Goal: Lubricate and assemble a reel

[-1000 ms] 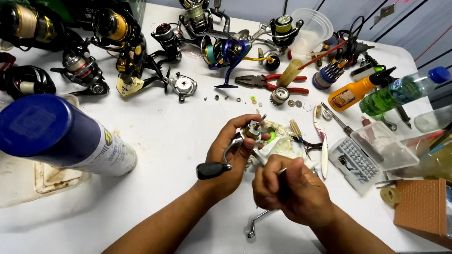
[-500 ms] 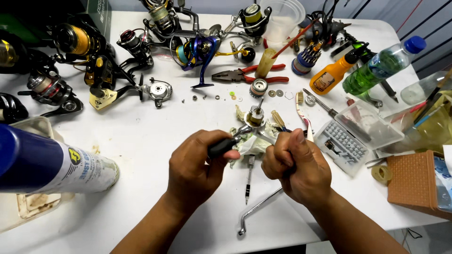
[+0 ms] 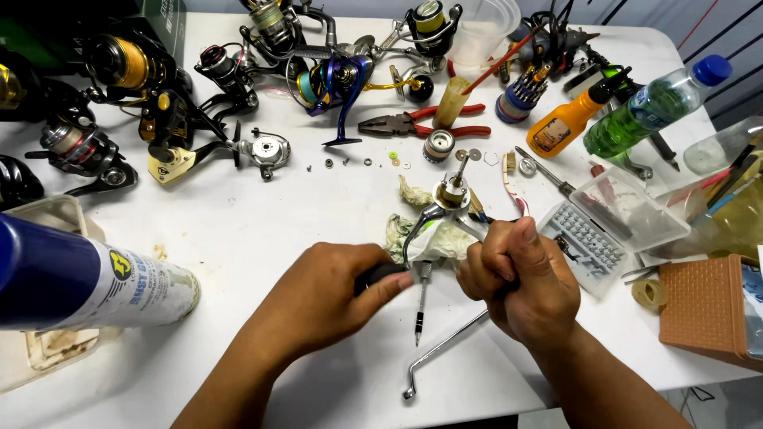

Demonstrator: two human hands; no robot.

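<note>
Gripping a black knob (image 3: pixel 380 276), the left hand (image 3: pixel 330 298) closes its fingers round it — just beside, the right hand (image 3: pixel 520 282) is clenched on the reel body (image 3: pixel 450 208), which rises above that fist. A rag (image 3: pixel 429 238) lies behind, a screwdriver (image 3: pixel 421 306) between both hands.

Bright even light, soft shadows, edges warped

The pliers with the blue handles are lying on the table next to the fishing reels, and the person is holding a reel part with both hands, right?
Not quite. In the head view the pliers have red handles, not blue. The rest holds: they lie on the table near the fishing reels, and the left hand and right hand both hold the reel part.
</note>
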